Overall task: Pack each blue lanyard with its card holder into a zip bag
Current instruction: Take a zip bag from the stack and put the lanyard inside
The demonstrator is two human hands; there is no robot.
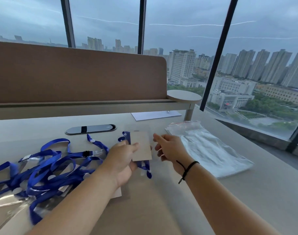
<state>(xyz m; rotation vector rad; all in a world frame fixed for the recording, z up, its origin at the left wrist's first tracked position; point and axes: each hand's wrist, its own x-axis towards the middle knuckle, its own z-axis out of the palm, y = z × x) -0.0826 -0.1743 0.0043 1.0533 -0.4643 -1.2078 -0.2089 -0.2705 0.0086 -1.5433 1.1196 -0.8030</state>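
Your left hand [122,160] pinches a card holder [141,146] with blue lanyard [144,167] at frame centre; your right hand [168,148], fingers loosely spread, holds nothing I can make out. Bare desk [246,200] lies lower right. Tangled lanyards [43,165] crowd the left; zip bags [209,146] lie right, beyond.

Woven blue lanyards [48,165] look like satiny cloth; the card holder [141,146] holds matt brown card; glossy clear plastic zip bags [211,150]; smooth matt beige surface [246,200].
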